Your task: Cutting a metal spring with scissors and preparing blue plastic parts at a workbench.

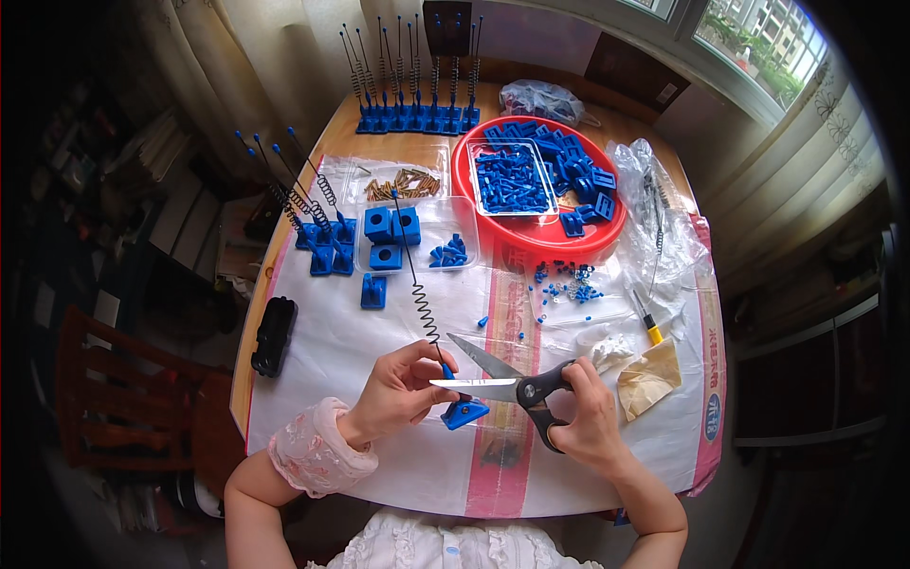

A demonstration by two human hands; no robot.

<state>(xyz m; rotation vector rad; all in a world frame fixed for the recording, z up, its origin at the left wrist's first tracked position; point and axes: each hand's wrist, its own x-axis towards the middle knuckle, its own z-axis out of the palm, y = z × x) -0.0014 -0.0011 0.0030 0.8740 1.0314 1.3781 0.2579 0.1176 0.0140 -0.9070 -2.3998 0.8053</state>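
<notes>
1. The left hand [403,384] has its thumb and fingers closed in a pinch on the blue stand [464,413], near the neck, just under the spring [424,308].
2. The right hand [588,417] is curled through the handles of the scissors [529,391]. The two blades are apart and point to the left hand.
3. The stand is in front of the person, above the sheet [313,341]. Its spring leans up and away, and the thin rod ends in a blue tip [394,193] over the clear tray [441,218].
4. The lower blade crosses in front of the stand's neck. If it touches the plastic, I cannot tell.
5. The left fingers are just beside this blade. If the scissors slip or close too quickly, I think a finger could be cut.
6. A hard push of the blade could nick the neck, or turn the stand inside the pinch, because the hold is only with fingertips.
7. The rod is long and probably springy; if the stand tilts, the tip could catch the cubes [407,226] in the tray.
8. A falling stand could also scatter the small parts [579,284] lying farther to the right.
</notes>
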